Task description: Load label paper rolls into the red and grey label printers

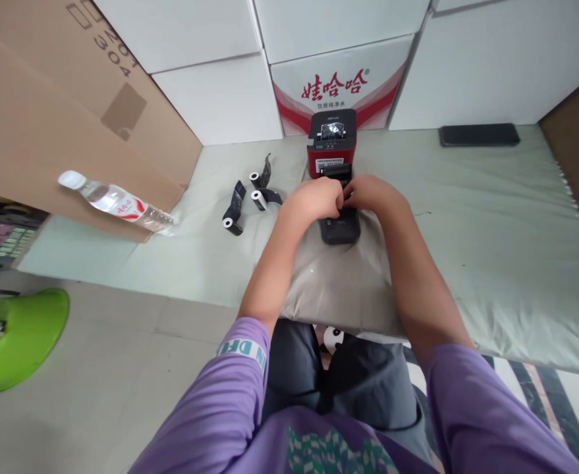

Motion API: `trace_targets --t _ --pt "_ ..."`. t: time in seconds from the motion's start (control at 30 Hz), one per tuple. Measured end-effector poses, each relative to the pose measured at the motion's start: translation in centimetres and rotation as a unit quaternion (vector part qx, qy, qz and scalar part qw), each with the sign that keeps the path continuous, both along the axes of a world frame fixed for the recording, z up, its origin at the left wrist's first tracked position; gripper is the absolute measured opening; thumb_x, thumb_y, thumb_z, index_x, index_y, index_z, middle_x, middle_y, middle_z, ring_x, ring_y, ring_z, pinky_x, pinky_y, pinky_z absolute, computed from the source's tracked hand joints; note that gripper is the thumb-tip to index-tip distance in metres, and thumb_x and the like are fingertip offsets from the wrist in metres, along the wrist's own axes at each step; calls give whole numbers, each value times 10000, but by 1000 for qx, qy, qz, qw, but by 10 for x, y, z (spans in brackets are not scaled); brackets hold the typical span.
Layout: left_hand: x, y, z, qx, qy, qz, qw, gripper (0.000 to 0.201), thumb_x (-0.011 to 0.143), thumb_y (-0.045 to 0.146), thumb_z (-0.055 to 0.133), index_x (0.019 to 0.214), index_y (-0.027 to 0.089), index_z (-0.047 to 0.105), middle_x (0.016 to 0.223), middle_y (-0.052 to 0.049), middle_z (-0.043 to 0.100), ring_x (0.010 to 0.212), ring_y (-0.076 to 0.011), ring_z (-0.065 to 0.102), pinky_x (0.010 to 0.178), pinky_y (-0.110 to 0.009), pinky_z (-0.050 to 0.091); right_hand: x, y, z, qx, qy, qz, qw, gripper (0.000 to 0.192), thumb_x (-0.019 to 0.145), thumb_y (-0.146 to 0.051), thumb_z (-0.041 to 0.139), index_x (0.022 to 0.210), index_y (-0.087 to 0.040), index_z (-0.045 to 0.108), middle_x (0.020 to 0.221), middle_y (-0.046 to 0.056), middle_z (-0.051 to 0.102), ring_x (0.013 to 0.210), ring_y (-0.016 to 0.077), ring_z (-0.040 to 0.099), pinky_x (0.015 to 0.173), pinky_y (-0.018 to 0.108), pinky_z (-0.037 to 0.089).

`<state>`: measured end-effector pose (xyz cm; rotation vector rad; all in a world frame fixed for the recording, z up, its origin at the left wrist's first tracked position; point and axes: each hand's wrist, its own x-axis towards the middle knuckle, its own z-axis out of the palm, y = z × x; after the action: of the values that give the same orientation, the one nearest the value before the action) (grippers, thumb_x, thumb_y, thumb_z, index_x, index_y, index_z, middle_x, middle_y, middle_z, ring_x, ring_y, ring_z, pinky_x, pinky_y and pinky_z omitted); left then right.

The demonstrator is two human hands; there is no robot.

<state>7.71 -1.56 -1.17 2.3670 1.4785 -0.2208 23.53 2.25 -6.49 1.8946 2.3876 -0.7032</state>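
My left hand (pixel 317 197) and my right hand (pixel 372 195) meet over a small black device (pixel 339 228) that lies on a grey pillow (pixel 336 283). Both hands have their fingers curled on the device's far end, and what the fingertips touch is hidden. Just beyond the hands stands a red and black label printer (pixel 331 143). Three small paper rolls with black wrapping (pixel 250 197) lie on the pale green mat (pixel 491 230) to the left of my left hand.
A plastic water bottle (pixel 116 201) lies at the left against a large cardboard box (pixel 56 112). A dark phone (pixel 479 135) lies at the back right. White boxes and a red-printed carton (pixel 338 85) line the back. A green stool (pixel 20 337) stands on the floor at left.
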Motion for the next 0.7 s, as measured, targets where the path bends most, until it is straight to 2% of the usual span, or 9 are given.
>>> trace_targets --t 0.1,0.17,0.47,0.6,0.7 --pt "1 -4 3 -12 3 -4 1000 294 832 165 768 1101 217 876 1022 -77 839 974 -249 757 860 -319 546 -2 0 1 0 -11 4 1000 270 854 -291 772 1099 -268 884 1108 125 835 995 299 732 811 365 521" --pt "1 -5 5 -17 2 -3 1000 285 833 156 760 1086 210 879 1025 -84 838 957 -254 756 856 -330 544 -2 0 1 -6 -12 0 1000 243 862 -289 767 1075 -261 881 1119 136 828 1013 317 734 837 389 525" --pt "-6 -9 12 -7 -29 5 1000 261 819 166 740 1037 237 865 995 -46 841 923 -223 740 807 -303 529 1 7 -15 12 29 -23 999 114 840 -357 812 895 -260 837 852 122 796 986 319 718 867 393 527" --pt "-8 -9 12 -14 -56 -16 998 200 816 167 723 954 218 858 917 -39 829 836 -198 717 745 -298 502 0 4 -7 -8 15 -20 1000 84 842 -318 785 822 -241 812 819 106 776 892 287 704 817 386 505" --pt "-13 -3 11 -38 -92 -30 995 160 827 198 715 908 204 853 867 -34 813 789 -180 698 726 -295 491 9 1 4 -30 55 -8 998 128 874 -283 725 785 -219 791 771 83 747 803 251 688 778 373 487"
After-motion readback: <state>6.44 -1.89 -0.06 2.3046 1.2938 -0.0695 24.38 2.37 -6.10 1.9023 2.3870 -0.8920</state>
